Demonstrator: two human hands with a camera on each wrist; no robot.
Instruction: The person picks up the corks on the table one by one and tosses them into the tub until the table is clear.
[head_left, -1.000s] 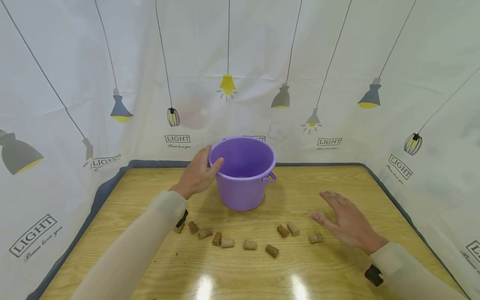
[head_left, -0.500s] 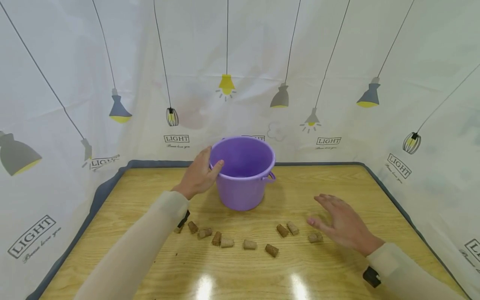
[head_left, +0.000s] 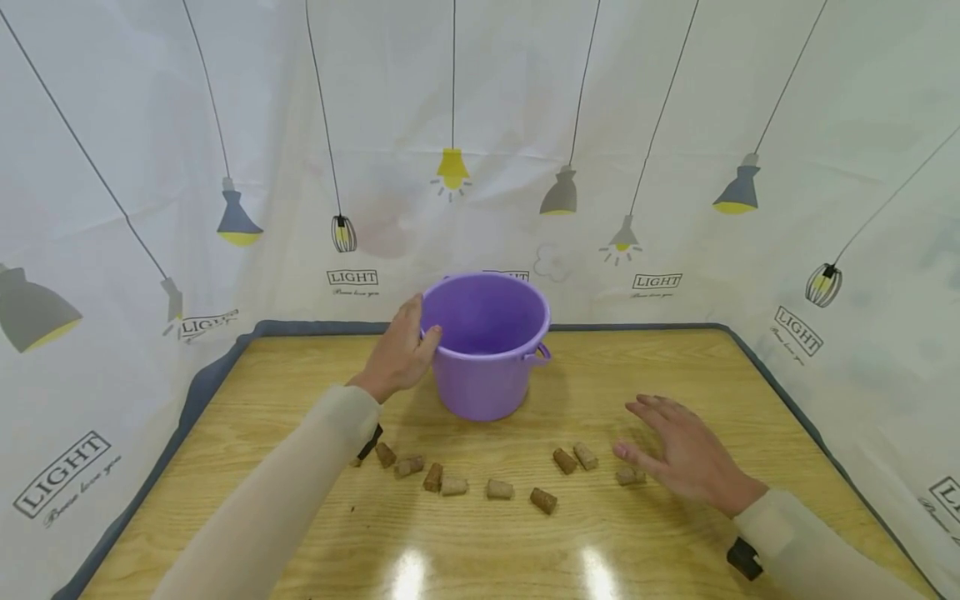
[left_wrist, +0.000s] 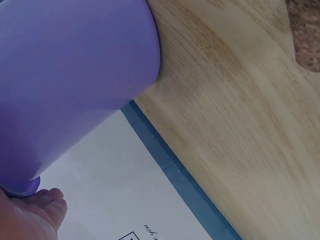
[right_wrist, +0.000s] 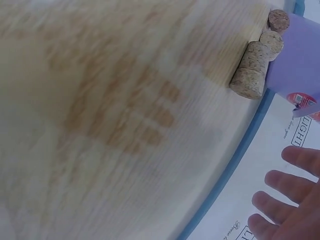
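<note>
A purple bucket point(head_left: 483, 383) stands upright near the back of the wooden table, its inside showing no contents. My left hand point(head_left: 397, 350) holds its left rim, thumb at the rim's near side; in the left wrist view, curled fingers point(left_wrist: 50, 204) sit just beyond the bucket's lip. My right hand point(head_left: 693, 458) hovers over the table at the right, fingers spread, holding nothing. Nearest to it lies a pale cork point(head_left: 630, 475). Several more corks form a loose row before the bucket, among them a light cork point(head_left: 500, 489) and a brown cork point(head_left: 543, 500).
A white cloth wall point(head_left: 495, 208) printed with hanging lamps encloses the table point(head_left: 480, 550) at the back and sides. Its dark blue border point(head_left: 637, 328) runs along the table's edge. The bucket's side handle point(head_left: 542, 357) hangs at its right.
My right hand has shifted slightly left and toward me, over the pale cork. The left thumb has drawn back a little along the rim. Bucket and corks stay put.
</note>
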